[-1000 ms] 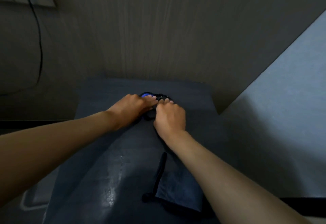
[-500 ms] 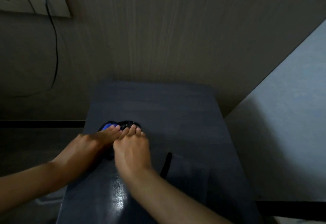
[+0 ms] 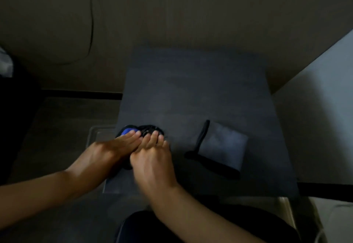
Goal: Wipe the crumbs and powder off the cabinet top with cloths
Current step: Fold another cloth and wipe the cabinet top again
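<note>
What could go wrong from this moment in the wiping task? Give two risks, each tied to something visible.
The dark and blue cloth under both hands sits at the cabinet top's left edge, so crumbs may be pushed onto the floor. The folded grey cloth lies unused; an arm could knock it.

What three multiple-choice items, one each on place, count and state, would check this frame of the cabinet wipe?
1. Where does the folded grey-blue cloth with a black edge lie on the dark cabinet top?
A. Under the hands
B. To the right of the hands
C. At the far edge

2. How many cloths are on the top?
A. One
B. Two
C. Four

3. How do the left hand and right hand meet the bunched black-and-blue cloth?
A. Both press it with flat fingers
B. Only the left touches it
C. Both lift it off the top

Key: 1 B, it lies apart on the right; 2 B, one folded, one bunched; 3 A, straight fingers of both lie on it.
</note>
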`<state>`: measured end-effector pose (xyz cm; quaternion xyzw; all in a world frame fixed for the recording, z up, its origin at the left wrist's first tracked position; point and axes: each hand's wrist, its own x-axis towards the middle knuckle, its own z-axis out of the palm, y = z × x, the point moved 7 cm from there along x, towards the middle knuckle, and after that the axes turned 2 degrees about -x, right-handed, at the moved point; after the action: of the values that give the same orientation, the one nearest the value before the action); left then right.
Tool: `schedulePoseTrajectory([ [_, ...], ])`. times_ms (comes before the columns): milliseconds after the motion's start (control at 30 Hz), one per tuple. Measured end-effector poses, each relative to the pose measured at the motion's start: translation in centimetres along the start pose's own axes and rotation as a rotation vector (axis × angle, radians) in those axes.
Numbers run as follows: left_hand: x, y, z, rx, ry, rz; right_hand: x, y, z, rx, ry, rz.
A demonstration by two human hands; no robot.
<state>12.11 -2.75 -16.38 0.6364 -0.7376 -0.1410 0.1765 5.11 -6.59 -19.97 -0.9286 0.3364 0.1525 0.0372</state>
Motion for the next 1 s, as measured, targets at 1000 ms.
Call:
schedulePoseTrajectory([
  [1000, -7.7, 2.4, 2.5, 0.007, -0.06, -0.112, -7.2, -3.0, 0.2, -0.076, 0.038, -0.155],
])
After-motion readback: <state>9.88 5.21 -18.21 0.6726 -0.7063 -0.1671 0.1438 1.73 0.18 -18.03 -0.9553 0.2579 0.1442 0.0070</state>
